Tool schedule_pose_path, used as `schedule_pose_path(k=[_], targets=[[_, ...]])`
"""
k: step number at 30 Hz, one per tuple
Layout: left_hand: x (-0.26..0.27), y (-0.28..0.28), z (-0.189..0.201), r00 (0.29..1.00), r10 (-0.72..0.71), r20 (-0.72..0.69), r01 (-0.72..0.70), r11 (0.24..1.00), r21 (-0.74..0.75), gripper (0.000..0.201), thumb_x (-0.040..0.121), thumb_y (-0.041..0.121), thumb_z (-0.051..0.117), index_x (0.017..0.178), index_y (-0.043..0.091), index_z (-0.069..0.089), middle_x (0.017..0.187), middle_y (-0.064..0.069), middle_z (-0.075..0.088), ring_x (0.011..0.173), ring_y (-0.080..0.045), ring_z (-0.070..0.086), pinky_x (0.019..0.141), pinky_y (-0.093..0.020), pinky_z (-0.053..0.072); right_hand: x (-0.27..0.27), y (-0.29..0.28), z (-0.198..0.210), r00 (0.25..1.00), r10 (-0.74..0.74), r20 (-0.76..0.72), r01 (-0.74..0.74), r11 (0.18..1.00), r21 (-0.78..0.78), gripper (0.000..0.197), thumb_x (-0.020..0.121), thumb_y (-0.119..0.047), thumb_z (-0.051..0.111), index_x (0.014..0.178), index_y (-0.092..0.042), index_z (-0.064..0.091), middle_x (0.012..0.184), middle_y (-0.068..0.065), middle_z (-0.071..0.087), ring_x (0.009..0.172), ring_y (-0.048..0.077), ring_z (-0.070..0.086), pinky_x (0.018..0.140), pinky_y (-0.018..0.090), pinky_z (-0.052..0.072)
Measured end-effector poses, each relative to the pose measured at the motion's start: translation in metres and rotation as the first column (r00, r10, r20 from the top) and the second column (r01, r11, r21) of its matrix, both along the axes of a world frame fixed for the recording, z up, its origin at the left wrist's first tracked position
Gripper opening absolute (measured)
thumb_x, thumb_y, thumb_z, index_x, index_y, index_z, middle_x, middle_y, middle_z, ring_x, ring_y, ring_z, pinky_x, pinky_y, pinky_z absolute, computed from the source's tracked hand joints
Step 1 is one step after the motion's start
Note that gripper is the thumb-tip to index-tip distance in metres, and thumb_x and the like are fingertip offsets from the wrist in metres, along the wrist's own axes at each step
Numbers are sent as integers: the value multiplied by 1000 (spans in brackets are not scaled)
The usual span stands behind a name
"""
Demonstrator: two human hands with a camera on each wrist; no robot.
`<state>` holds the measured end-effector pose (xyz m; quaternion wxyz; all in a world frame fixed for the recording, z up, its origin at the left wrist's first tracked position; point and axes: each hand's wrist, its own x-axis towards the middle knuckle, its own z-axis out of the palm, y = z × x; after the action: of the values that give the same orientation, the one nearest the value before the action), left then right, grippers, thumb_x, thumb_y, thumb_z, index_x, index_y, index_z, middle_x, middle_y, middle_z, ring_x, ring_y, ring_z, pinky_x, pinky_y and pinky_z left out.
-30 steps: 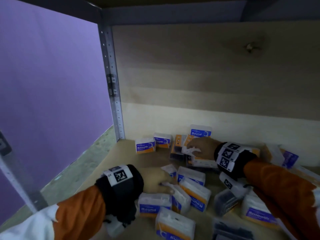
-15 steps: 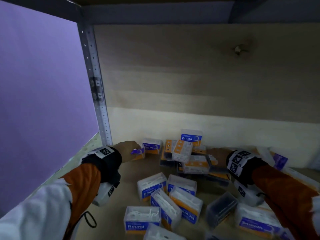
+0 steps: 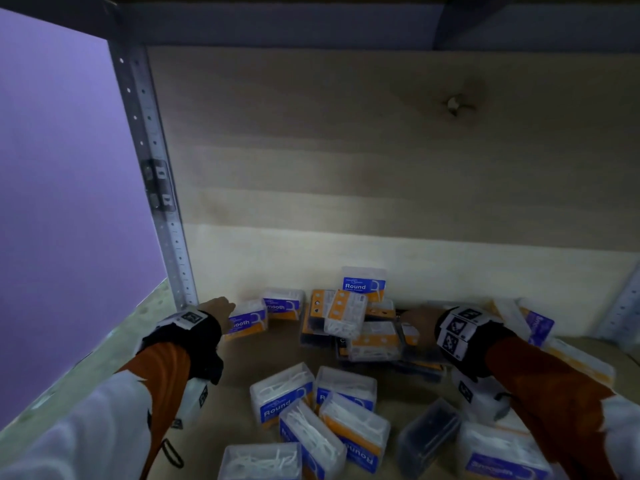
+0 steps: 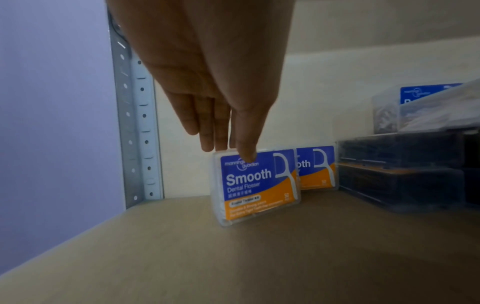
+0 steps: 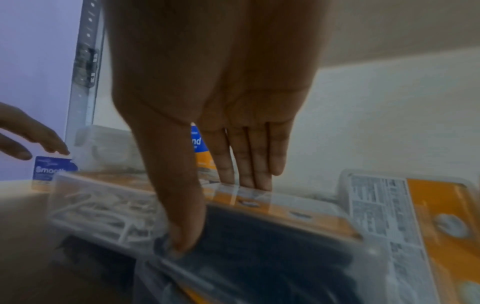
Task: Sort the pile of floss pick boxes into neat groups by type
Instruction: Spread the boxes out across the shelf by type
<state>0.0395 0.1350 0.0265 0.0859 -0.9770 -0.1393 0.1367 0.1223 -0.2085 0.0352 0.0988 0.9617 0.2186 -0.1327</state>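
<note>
Clear floss pick boxes with blue and orange labels lie heaped on a wooden shelf. My left hand is in the back left corner. Its straight fingertips touch the top edge of a standing Smooth box, beside a second Smooth box. My right hand reaches into the middle heap. It holds a clear box of dark picks, thumb on the near corner and fingers on the far edge.
Several Round boxes lie at the front, and one Round box stands against the back wall. Another dark box and a Smooth box lie front right. A steel upright marks the left corner.
My left hand left the front Round boxes and went to the Smooth box in the back left corner. My right hand shifted right across the middle heap onto the dark box.
</note>
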Motion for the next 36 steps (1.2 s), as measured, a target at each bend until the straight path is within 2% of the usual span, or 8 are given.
schedule_pose_path(k=[4,8,16,22,25,30,34,36], targets=[[5,1,-1,999,-12,44,11,999,40,48,101,22,39,146,8,29,151,-9,30,140,-21,31,111,-28,30,5,4,11,981,-39,-188,25,997,-79,31,98,-20,49,118,3,56,137,22,49,118,29,53,86,33,40],[8,0,-2,995,6,97,-9,1000,22,47,102,20,38,146,8,28,152,-9,29,141,-21,30,112,-26,30,10,0,21,963,-31,-269,15,998,-60,40,96,-26,52,109,12,59,117,32,55,67,22,41,79,36,39],[16,-2,-6,994,65,92,-66,998,6,39,98,16,47,136,6,44,140,-12,35,130,-24,42,104,-27,41,17,-20,29,992,-51,-119,58,997,59,33,101,-15,40,126,-3,58,136,11,54,120,27,52,102,30,37],[15,1,-5,993,48,107,-45,999,-25,42,96,23,51,134,7,43,139,-12,37,130,-25,42,104,-29,40,15,-29,21,992,-62,-109,63,998,9,46,90,-41,58,118,-5,58,113,12,61,102,25,60,87,33,47],[10,4,-5,992,49,117,-42,997,-62,43,97,24,48,135,5,42,141,-12,40,132,-22,42,104,-25,36,13,-30,20,995,-44,-86,32,991,-134,55,90,-29,62,137,-8,43,137,12,49,124,27,50,102,35,43],[-1,10,-3,989,62,133,-53,996,-76,47,96,29,49,137,7,40,142,-10,41,133,-21,41,105,-25,35,8,-33,22,998,13,-64,-18,997,-80,36,89,-15,60,119,-13,41,120,14,49,92,14,42,73,25,32],[-10,13,4,987,79,139,-72,996,-55,48,94,30,52,136,8,42,140,-9,45,130,-20,45,103,-25,39,1,-35,21,996,92,-22,-92,996,5,29,88,-8,57,93,-23,33,91,-8,41,79,13,38,74,23,30],[-15,15,8,986,82,145,-76,996,-52,47,94,31,52,134,9,44,138,-8,46,129,-20,47,102,-25,40,-6,-35,20,987,160,-15,-160,986,40,21,90,-8,54,98,-23,43,107,-4,48,89,13,41,79,23,32]])
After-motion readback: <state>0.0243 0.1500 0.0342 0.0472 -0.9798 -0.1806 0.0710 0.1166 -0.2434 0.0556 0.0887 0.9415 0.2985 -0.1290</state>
